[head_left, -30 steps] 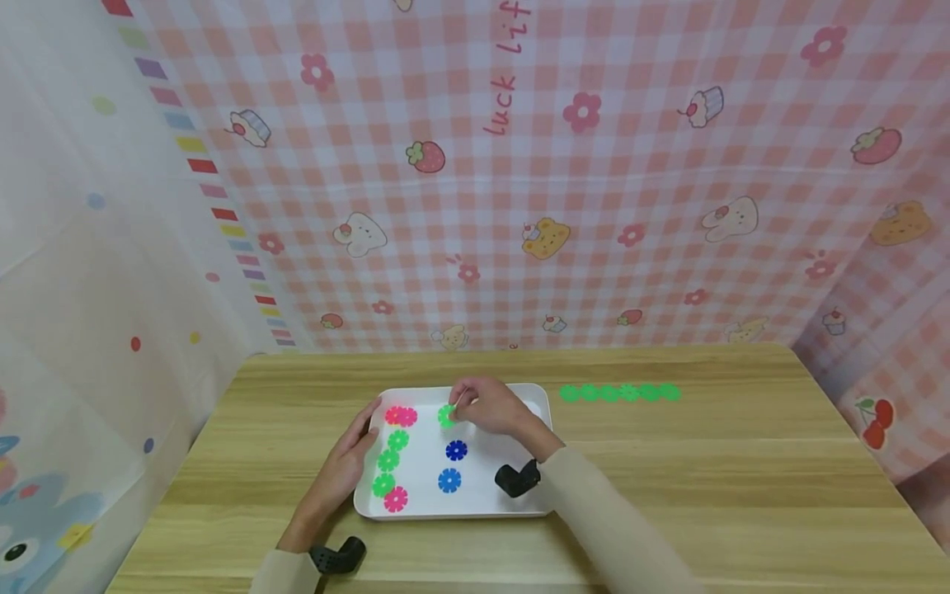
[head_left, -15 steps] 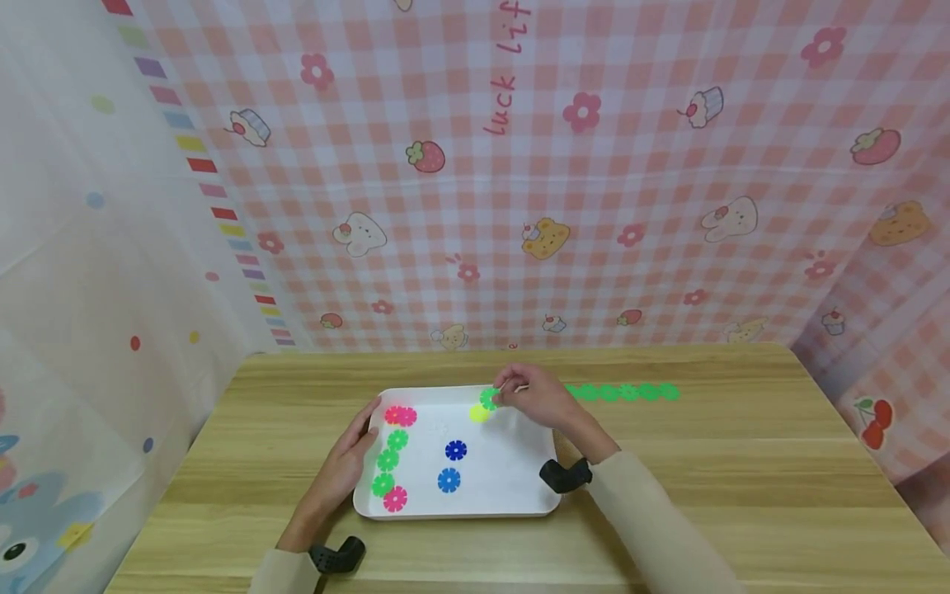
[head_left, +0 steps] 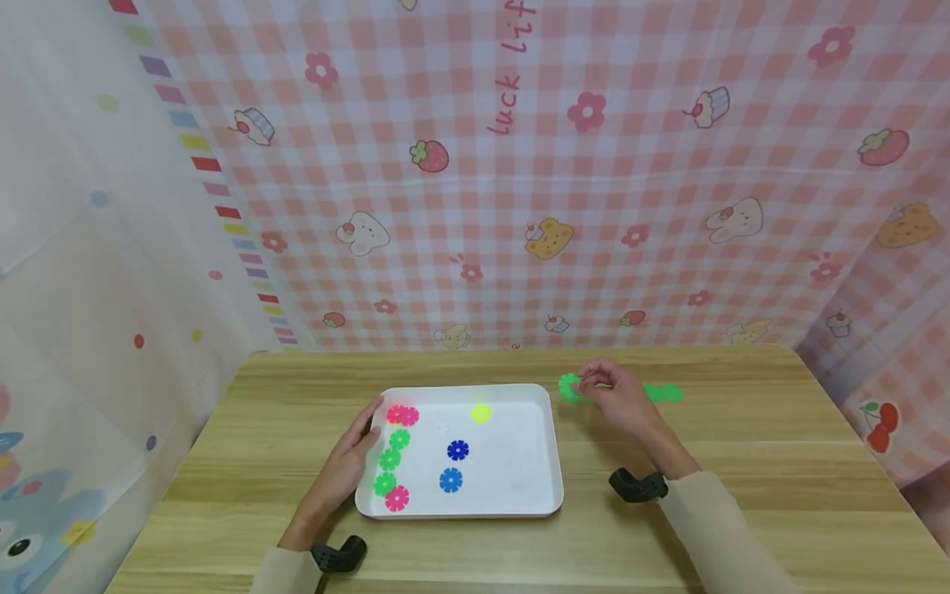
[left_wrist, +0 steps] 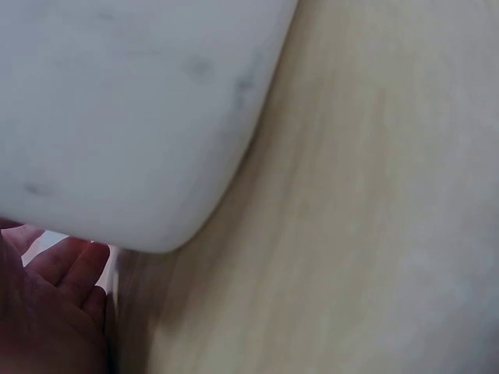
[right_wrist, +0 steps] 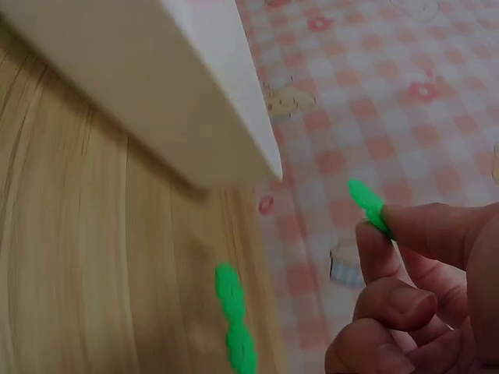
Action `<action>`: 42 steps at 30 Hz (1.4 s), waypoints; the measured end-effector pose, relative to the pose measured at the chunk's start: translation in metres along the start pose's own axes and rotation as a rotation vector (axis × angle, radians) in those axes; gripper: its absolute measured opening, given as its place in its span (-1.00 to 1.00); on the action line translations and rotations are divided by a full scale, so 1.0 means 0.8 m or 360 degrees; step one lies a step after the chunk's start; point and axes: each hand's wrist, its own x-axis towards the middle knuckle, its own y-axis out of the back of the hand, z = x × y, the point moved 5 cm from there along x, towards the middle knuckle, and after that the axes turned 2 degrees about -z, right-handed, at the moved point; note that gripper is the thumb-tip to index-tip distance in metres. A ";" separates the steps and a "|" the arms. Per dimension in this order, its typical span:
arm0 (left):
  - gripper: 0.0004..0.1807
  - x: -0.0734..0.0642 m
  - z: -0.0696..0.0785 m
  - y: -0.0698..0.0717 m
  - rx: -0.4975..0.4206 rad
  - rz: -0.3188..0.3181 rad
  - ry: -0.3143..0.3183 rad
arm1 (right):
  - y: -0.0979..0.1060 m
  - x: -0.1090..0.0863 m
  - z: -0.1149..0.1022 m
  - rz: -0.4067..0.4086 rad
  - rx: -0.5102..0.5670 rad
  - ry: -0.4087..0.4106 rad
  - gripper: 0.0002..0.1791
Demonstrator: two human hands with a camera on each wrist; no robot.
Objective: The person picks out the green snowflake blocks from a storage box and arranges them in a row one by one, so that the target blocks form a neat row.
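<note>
In the head view my right hand (head_left: 619, 400) is over the table to the right of the white tray (head_left: 512, 513). It pinches a green snowflake disc (head_left: 569, 387) between thumb and index finger; the right wrist view shows the disc (right_wrist: 369, 204) edge-on. Below it lie green discs (right_wrist: 240, 343) of a row on the table, partly hidden by the hand in the head view. My left hand (head_left: 347, 462) holds the tray's left side, thumb at the rim and fingers along the outside. The left wrist view shows its fingers (left_wrist: 74, 269) beside the tray wall (left_wrist: 156, 140).
Inside the tray lie several green discs (head_left: 389, 459), pink discs (head_left: 397, 498), a dark blue one (head_left: 458, 450), a lighter blue one (head_left: 450, 480), a yellow one (head_left: 481, 413) and a faint white one (head_left: 441, 429). A checked cloth (head_left: 475, 206) hangs behind the table.
My right hand has lifted the green disc out of the tray and carried it right to the row's left end, uncovering the yellow disc. The left hand stays at the tray.
</note>
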 end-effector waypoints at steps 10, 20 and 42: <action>-0.45 -0.002 -0.001 -0.002 -0.0020 -0.0010 0.0006 | 0.086 -0.016 0.055 0.0243 -0.0131 -0.0010 -0.66; -0.44 0.000 0.000 -0.004 -0.0007 -0.0032 -0.0012 | 0.150 -0.035 0.103 0.0525 -0.0073 -0.0140 -0.64; -0.44 0.000 0.001 0.000 0.0000 -0.0035 -0.0020 | 0.167 -0.035 0.137 0.0810 -0.0179 -0.0308 -0.71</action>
